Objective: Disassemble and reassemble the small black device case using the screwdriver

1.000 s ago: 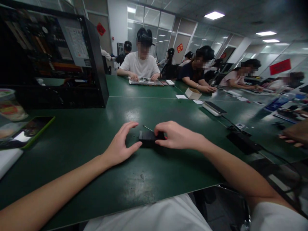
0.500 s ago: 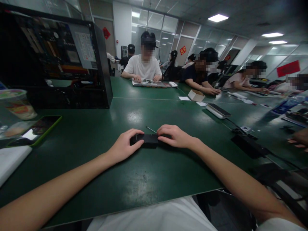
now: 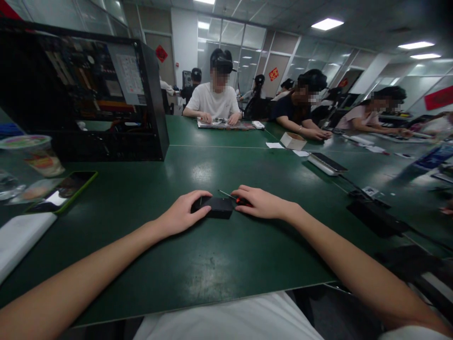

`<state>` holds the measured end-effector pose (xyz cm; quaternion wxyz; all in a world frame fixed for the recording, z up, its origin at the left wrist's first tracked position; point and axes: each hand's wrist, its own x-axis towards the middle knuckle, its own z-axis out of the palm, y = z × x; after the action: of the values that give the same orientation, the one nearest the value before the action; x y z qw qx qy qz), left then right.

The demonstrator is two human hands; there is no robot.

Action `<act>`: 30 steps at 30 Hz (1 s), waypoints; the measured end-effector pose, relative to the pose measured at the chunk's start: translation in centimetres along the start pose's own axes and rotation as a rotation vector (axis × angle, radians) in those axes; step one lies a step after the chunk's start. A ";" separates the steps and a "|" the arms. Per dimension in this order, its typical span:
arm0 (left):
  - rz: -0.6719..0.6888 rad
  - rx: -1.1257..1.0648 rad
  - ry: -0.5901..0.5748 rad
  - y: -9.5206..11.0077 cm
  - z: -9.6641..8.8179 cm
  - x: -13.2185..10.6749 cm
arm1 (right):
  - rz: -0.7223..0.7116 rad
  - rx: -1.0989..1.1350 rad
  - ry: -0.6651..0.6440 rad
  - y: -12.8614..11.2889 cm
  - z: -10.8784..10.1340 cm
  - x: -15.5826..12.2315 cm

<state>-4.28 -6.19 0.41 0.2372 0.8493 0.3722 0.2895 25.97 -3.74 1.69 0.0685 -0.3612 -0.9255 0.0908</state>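
Note:
A small black box (image 3: pixel 221 208) lies on the green table (image 3: pixel 198 264). My left hand (image 3: pixel 187 208) is closed around its left end, thumb on the near side and fingers on the far side. Just right of the box, my right hand (image 3: pixel 256 202) is curled over a screwdriver (image 3: pixel 241 202) with a red and black handle. Its thin metal shaft points left, beyond the box's far edge. The right fingertips are close to the box's right end, with a small gap.
An open computer case (image 3: pixel 155 104) stands at back left. Nearer are a plastic cup (image 3: pixel 44 158), a phone with a green edge (image 3: pixel 76 189) and a white slab (image 3: pixel 21 236). On the right lie a small carton (image 3: pixel 293 141), a white-sided device (image 3: pixel 325 163) and cables. Several people sit beyond.
My right hand has moved off the box's right end and now covers the screwdriver, whose red handle shows. My left hand keeps its hold. The view has shifted slightly.

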 end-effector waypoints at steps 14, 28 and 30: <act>0.009 0.022 -0.030 0.2 -0.7 0.1 | -0.033 0.029 -0.006 -1.0 0.6 0.6; -0.060 -0.089 -0.054 -0.4 -0.6 0.0 | 0.112 0.097 -0.149 0.4 -2.2 -0.6; -0.089 -0.174 -0.081 -0.7 -0.7 0.2 | 0.123 0.090 -0.129 0.3 -1.9 -0.5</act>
<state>-5.00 -5.48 0.48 0.3377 0.8192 0.3729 0.2755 26.86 -3.66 3.47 0.0192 -0.4074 -0.8990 0.1597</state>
